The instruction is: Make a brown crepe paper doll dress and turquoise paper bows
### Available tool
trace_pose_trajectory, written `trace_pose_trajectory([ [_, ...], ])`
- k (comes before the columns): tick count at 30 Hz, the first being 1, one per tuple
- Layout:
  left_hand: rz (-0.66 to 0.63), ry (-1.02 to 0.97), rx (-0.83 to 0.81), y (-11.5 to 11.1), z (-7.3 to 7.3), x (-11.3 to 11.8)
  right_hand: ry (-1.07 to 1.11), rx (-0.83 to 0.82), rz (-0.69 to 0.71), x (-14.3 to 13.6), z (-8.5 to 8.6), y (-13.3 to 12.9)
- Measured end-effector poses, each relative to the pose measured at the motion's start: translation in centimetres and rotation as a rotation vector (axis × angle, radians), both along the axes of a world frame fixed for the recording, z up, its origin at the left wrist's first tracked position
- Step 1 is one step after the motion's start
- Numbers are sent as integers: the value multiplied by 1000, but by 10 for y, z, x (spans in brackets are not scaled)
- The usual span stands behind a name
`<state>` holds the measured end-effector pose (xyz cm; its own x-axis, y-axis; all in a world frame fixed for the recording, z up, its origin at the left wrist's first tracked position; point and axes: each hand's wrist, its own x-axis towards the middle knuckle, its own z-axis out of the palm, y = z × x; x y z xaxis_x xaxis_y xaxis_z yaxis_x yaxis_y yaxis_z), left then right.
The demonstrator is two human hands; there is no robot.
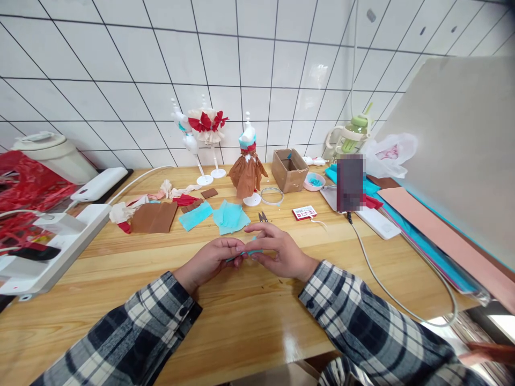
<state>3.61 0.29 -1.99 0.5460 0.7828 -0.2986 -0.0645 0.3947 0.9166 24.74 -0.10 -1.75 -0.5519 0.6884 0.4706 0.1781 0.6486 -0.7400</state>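
Observation:
My left hand pinches one end of a small strip of turquoise crepe paper just above the table. The fingers of my right hand close on its other end, with the index finger raised. Much of the strip is hidden by my fingers. Just beyond my hands lie small scissors, partly covered by my right hand, and two turquoise paper pieces. Behind them stands a white mini mannequin in a brown paper skirt with red and turquoise bands.
Two more mannequins stand by the tiled wall. Brown paper and scraps lie left, near a power strip. To the right are a cardboard box, a small bowl, a thread card, a blurred device and a cable.

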Motion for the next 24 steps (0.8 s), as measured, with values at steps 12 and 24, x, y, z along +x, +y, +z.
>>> trace_pose_trajectory([
  [12, 16, -87, -84, 0, -2, -2, -11, 130, -87, -2, 2, 4],
  [24, -45, 467, 480, 1, -3, 3, 6, -222, -241, -7, -8, 7],
])
